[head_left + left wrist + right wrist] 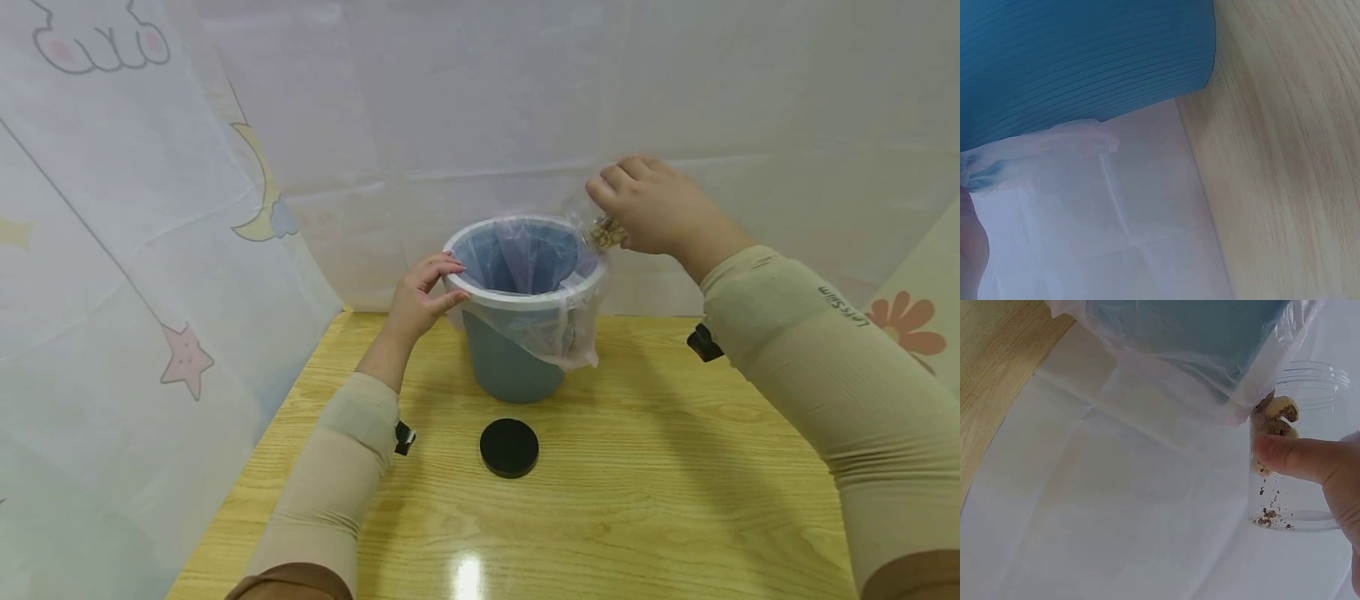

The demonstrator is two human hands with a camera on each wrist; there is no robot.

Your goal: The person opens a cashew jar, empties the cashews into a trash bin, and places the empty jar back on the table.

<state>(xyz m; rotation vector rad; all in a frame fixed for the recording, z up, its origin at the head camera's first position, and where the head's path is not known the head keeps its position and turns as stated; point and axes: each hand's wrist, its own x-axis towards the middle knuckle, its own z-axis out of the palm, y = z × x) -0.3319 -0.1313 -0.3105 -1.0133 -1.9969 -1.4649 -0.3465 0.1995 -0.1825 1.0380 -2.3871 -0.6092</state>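
A blue-grey trash bin (513, 354) with a white rim stands on the table, lined with a thin pinkish plastic bag (577, 333) folded over its edge. My left hand (422, 293) grips the bin's left rim, fingers over the edge and thumb at the front. At the right rim, my right hand (652, 204) holds a clear jar (1300, 519) tipped with its threaded mouth toward the bin. Pale and brown lumps (1279, 419) lie inside near the mouth, with dark crumbs (1267, 517) by the base. In the head view the hand hides most of the jar.
A round black lid (509, 448) lies on the wood-grain table (637, 500) in front of the bin. White printed sheeting (480, 100) hangs close behind the bin and along the left side.
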